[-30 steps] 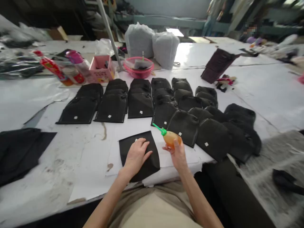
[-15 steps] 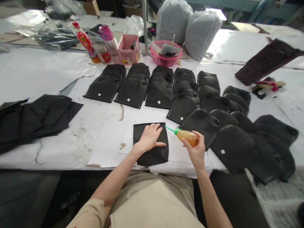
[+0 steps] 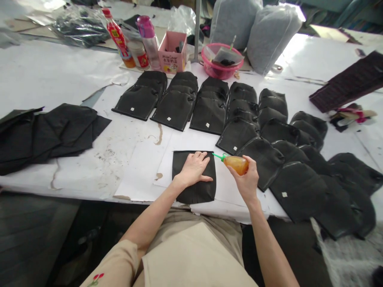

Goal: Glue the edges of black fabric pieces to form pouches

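Note:
A black, roughly square piece of material (image 3: pixel 191 195) lies near the table's front edge. My left hand (image 3: pixel 196 169) rests flat on it with the fingers spread. In my right hand (image 3: pixel 249 181) is a squeeze bottle (image 3: pixel 236 164) of amber liquid, held tilted on its side, its green nozzle (image 3: pixel 218 156) pointing left. The nozzle's tip is at the upper right corner of the black piece; whether it touches cannot be made out. White sheets (image 3: pixel 143 171) lie under the piece.
Overlapping rows of black pieces (image 3: pixel 209 115) with small white squares curve behind and to the right. Folded black material (image 3: pixel 60 131) lies at the left. Farther back stand a red-capped bottle (image 3: pixel 118 40), a pink box (image 3: pixel 172 57), a pink basin (image 3: pixel 220 71) and stuffed grey bags (image 3: pixel 269 40).
The camera view has shifted, so most things on the table appear farther right. The nozzle tip remains at the black piece's upper right corner, and my left hand stays flat on it.

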`<state>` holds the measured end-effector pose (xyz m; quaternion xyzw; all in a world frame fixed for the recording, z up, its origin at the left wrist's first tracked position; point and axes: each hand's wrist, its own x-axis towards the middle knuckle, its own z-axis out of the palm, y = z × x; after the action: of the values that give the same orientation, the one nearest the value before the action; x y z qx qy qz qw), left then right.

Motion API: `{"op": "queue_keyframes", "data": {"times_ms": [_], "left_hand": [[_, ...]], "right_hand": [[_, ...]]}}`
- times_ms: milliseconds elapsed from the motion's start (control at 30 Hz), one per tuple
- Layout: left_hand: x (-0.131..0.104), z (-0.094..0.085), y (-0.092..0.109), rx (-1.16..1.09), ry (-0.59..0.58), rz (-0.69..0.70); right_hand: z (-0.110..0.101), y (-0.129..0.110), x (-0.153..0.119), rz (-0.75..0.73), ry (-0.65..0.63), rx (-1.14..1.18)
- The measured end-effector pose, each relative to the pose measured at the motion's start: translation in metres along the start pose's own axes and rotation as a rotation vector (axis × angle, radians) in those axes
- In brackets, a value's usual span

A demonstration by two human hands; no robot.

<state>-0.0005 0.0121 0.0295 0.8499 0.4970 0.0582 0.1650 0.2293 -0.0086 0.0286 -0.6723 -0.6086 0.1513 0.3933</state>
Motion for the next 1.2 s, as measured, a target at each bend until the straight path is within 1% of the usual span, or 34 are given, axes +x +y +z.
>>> {"op": "queue_keyframes", "data": {"times_ms": [167,300,400,467,633,733,967,1200], "left_hand": [[-0.001,0.000,0.000,0.002,0.006,0.002],[-0.001,0.000,0.001,0.002,0.009,0.000],[-0.001,0.000,0.001,0.010,0.012,0.001],[-0.001,-0.001,0.001,0.020,0.011,0.003],[-0.002,-0.002,0.002,0.063,-0.002,-0.003],[-0.003,-0.002,0.002,0.086,0.003,-0.002],[-0.003,-0.002,0.002,0.085,-0.001,-0.011],[-0.003,-0.002,0.002,0.088,-0.001,-0.008]], "right_hand": [[-0.001,-0.003,0.004,-0.093,-0.023,-0.070],[-0.009,-0.008,0.006,-0.179,-0.083,-0.119],[-0.015,-0.012,0.006,-0.211,-0.091,-0.124],[-0.015,-0.014,0.006,-0.205,-0.080,-0.122],[-0.006,-0.014,0.010,-0.148,-0.050,-0.125],[-0.005,-0.013,0.010,-0.141,-0.048,-0.110],[-0.016,-0.014,-0.001,-0.133,-0.062,-0.087],[-0.022,-0.015,-0.011,-0.116,-0.057,-0.093]]}}
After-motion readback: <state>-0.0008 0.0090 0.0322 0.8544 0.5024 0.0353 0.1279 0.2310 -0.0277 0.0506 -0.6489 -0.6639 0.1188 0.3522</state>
